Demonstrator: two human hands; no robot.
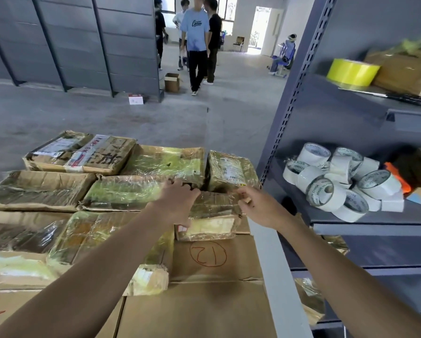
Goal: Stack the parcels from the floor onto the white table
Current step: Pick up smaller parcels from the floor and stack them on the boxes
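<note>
Parcel [212, 217], small, brown, tape-wrapped, sits on the flat carton w/ red circled number [208, 256], at the right side of the stack on the white table [275, 272]. So it's up on the table layer, not on the floor.

Left hand [177, 203] grips its left end: fingers curled over the far edge, thumb down the near face. Right hand [255, 207] pinches the far right corner, fingers curled on the wrap. Two-hand hold makes sense bc the wrap looks slick and the box looks soft/crushed; one hand would prob let it twist.

My read: I'm squaring it into place, not lifting. Slot is between the taped parcel behind [136, 191], the labelled parcel [231, 170] far right and the yellowish wrapped parcel [107, 242] on the left. Tight to neighbours = flat top for the next layer, no overhang.

Risk IMO: right side is near the table edge, w/ the shelf rack [326, 113] just beside. Overhang there and it tips.

Rack holds white tape rolls [338, 184] on the mid shelf and a yellow roll [352, 71] above. Concrete floor [107, 113] lies beyond the stack; small open box [171, 81] and ppl [195, 40] are well apart at the back. No floor parcels in view, so can't tell how many are left.
</note>
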